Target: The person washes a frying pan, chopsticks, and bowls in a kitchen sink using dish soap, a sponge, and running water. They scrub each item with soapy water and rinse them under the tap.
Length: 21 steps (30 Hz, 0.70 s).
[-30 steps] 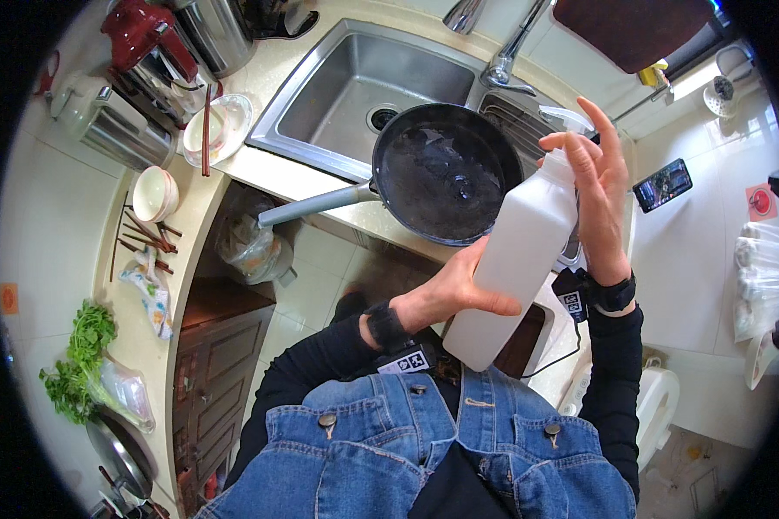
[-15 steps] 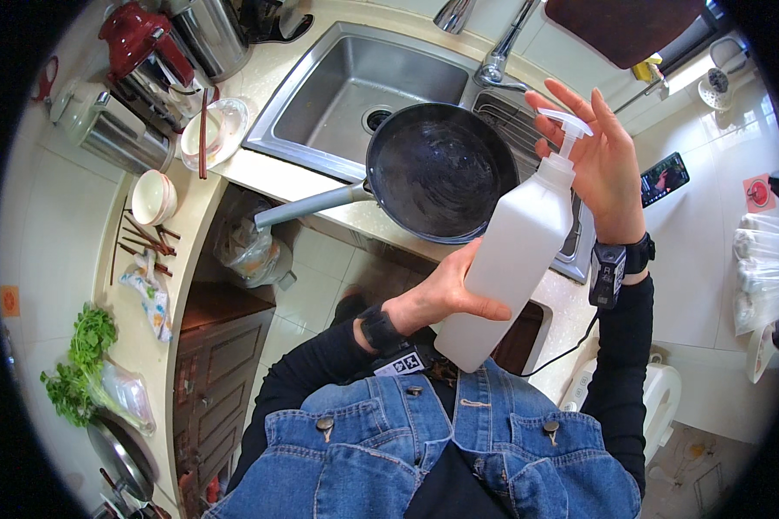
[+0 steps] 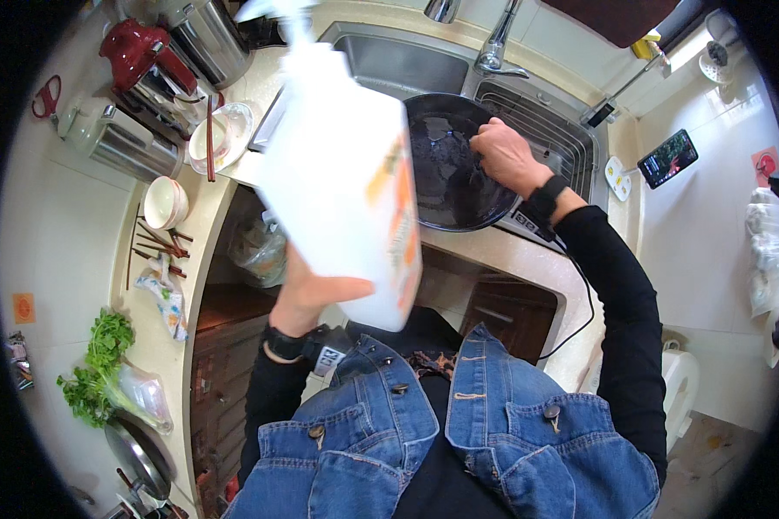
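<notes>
My left hand [image 3: 316,290] is wrapped round the lower part of a large white pump bottle [image 3: 329,173], lifted close to my view and leaning left. Orange print shows on the bottle's right side. Behind it, a black frying pan [image 3: 459,199] rests across the sink's front edge, wet inside, its handle hidden by the bottle. Over the pan's right side is my right hand [image 3: 511,156], fingers curled down at the inside of the rim. Whatever those fingers hold, if anything, cannot be made out.
Behind the pan lie the steel sink [image 3: 398,65], faucet [image 3: 493,52] and wire rack [image 3: 571,130]. A phone [image 3: 668,159] stands at right. Along the left counter are bowls [image 3: 165,202], chopsticks [image 3: 210,143], a cloth [image 3: 166,294], leafy greens [image 3: 104,346] and a lid [image 3: 138,454].
The bottle has gone up and left in my left hand, nearer to my view. My right hand has left the pump top and come down to the pan's right side.
</notes>
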Tool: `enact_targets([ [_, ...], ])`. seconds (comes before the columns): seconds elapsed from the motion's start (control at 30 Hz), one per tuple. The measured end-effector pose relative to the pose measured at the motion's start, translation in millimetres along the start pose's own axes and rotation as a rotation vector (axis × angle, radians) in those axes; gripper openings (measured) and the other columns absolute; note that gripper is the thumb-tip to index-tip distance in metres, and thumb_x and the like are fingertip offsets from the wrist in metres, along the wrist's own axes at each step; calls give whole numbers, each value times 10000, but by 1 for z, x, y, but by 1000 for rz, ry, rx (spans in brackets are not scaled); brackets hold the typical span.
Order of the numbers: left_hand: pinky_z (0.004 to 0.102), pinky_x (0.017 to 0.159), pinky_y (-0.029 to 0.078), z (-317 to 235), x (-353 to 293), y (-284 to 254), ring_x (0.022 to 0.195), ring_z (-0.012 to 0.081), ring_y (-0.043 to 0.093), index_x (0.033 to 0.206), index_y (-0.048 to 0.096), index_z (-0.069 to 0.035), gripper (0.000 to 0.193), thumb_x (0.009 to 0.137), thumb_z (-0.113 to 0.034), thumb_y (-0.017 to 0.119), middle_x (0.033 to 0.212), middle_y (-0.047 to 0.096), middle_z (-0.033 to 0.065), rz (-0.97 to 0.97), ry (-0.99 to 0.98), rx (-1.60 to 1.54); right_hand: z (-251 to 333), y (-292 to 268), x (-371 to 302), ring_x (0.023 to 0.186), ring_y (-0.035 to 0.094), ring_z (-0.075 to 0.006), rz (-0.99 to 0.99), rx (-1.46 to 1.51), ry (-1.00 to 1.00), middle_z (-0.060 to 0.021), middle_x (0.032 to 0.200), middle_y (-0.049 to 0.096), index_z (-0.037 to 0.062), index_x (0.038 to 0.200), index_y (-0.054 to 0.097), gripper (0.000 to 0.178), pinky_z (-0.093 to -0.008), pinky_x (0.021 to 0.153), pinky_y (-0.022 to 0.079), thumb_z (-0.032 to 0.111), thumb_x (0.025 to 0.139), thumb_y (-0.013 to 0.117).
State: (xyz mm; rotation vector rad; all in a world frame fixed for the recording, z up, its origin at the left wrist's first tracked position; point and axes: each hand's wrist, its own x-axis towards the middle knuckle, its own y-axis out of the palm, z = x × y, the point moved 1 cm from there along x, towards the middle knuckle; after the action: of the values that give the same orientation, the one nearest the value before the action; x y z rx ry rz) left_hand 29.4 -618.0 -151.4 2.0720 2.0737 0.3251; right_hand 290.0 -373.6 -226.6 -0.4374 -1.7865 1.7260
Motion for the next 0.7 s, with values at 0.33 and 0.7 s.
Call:
enact_targets([
  [0.33, 388, 986, 471, -17, -37, -50, 1190, 297, 549, 1421, 322, 29, 953, 626, -193, 800, 1300, 526, 168, -359, 59, -114, 37, -32, 14, 880, 571, -201, -129, -268, -160, -3, 700, 607, 128, 650, 645, 30, -363, 767, 410, 110, 626, 642],
  [0.7, 414, 1064, 396, -45, -35, -72, 1291, 305, 478, 1461, 295, 13, 947, 686, -370, 682, 1434, 446, 169, -383, 40, -7, 13, -65, -6, 884, 607, -219, -184, -160, -43, -11, 801, 656, 115, 762, 659, 19, -372, 730, 458, 97, 760, 656],
])
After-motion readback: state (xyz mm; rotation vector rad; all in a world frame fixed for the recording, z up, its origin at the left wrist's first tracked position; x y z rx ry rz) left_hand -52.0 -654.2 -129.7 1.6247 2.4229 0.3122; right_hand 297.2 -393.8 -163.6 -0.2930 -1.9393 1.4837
